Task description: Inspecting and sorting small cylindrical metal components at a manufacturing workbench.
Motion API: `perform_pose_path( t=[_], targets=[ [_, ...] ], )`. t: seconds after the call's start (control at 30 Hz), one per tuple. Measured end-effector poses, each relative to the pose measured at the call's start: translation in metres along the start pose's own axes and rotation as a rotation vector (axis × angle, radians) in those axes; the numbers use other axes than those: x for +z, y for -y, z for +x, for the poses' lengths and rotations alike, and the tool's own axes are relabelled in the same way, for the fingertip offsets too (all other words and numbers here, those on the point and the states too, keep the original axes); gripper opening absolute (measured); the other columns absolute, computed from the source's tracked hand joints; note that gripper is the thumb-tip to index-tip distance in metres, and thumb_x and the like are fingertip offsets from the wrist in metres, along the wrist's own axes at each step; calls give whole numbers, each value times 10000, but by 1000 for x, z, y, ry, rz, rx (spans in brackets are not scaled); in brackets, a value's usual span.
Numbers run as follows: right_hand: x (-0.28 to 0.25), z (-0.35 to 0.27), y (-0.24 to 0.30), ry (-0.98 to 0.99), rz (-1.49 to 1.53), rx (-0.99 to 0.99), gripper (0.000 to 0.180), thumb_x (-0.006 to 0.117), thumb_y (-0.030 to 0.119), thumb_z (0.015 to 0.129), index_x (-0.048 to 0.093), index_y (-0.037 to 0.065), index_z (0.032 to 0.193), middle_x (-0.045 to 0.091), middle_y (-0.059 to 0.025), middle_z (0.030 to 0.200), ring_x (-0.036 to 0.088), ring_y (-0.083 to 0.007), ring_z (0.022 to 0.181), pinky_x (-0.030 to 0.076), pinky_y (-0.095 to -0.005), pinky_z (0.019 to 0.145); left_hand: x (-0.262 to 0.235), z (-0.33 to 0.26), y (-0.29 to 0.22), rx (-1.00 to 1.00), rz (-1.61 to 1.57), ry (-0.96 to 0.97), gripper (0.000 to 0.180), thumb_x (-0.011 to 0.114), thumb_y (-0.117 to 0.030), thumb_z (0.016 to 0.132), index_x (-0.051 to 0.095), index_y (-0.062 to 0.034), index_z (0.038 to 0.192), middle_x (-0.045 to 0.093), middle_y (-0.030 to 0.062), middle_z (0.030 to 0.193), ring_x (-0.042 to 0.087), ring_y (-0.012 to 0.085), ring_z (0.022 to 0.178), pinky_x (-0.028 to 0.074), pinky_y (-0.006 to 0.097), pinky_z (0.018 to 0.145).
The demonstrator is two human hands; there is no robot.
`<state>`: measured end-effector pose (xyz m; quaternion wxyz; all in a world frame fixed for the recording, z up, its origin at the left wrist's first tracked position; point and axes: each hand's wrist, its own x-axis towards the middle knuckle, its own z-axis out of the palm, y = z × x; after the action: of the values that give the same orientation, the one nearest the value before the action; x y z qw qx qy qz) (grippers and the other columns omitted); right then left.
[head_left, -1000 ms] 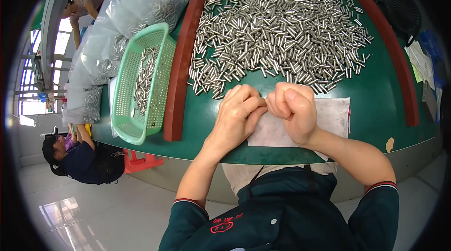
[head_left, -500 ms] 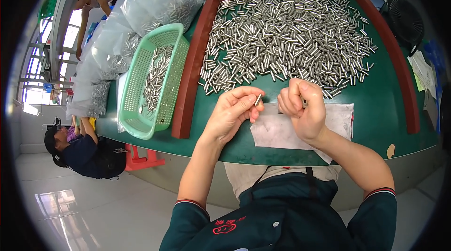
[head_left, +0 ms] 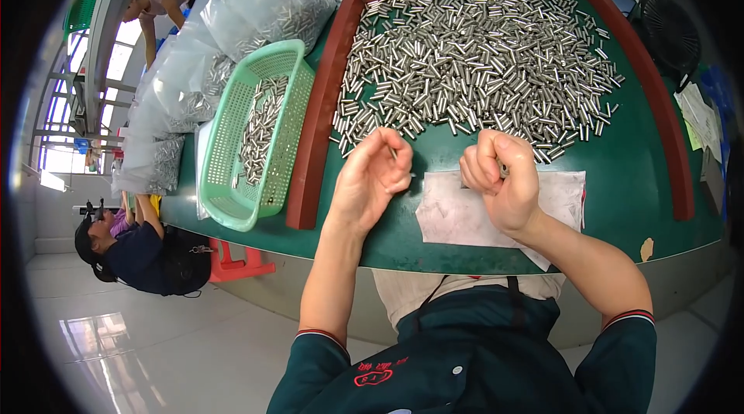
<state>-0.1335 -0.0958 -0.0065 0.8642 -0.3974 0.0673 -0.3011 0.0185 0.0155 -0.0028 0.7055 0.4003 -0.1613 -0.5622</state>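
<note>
Shows smooth, shiny metal pins (head_left: 480,57), a perforated plastic basket (head_left: 287,123) and filmy plastic bags (head_left: 298,18); looks matt across the smudged sheet (head_left: 453,216), glossy across the tabletop (head_left: 628,174).

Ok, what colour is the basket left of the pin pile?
Light green basket, seen best in the head view.

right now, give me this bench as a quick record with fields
left hand: fingers curled, near the pile's front edge; grip unclear
right hand: loose fist above the white rectangular cloth; contents mostly hidden
loose parts: many short silvery metal cylinders, spread on the green tabletop
border: red-brown bar frame on three sides, open toward the person
left of frame: pale green perforated plastic basket, holding more cylinders
beyond basket: clear plastic bags of similar parts
</note>
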Motion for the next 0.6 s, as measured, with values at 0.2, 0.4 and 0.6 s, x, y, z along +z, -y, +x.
perform_pose_path(
  t=[0.2,0.4,0.6],
  targets=[
    [-2,-1,2,-3,-17,-3,333,339,203,833,298,74,529,279,12,466,231,-70,437,196,-224,431,10,5,3,457,1266,-419,25,593,-24,752,573,-10,751,375,-20,511,311,38,462,256,218,416],
    [1,-1,1,3,-28,-2,334,336,202,833,298,75,526,278,13,466,227,-69,439,196,-224,431,8,13,10,650,1732,-345,105,589,-25,709,601,-42,812,582,124,683,564,306,611,436,386,541],
    [2,-1,1,-18,-30,2,332,327,190,833,297,78,522,272,18,464,230,-66,439,200,-223,431,14,11,9,619,1870,-213,72,592,-72,735,530,-38,719,563,111,602,548,286,542,416,373,510]
  ],
)
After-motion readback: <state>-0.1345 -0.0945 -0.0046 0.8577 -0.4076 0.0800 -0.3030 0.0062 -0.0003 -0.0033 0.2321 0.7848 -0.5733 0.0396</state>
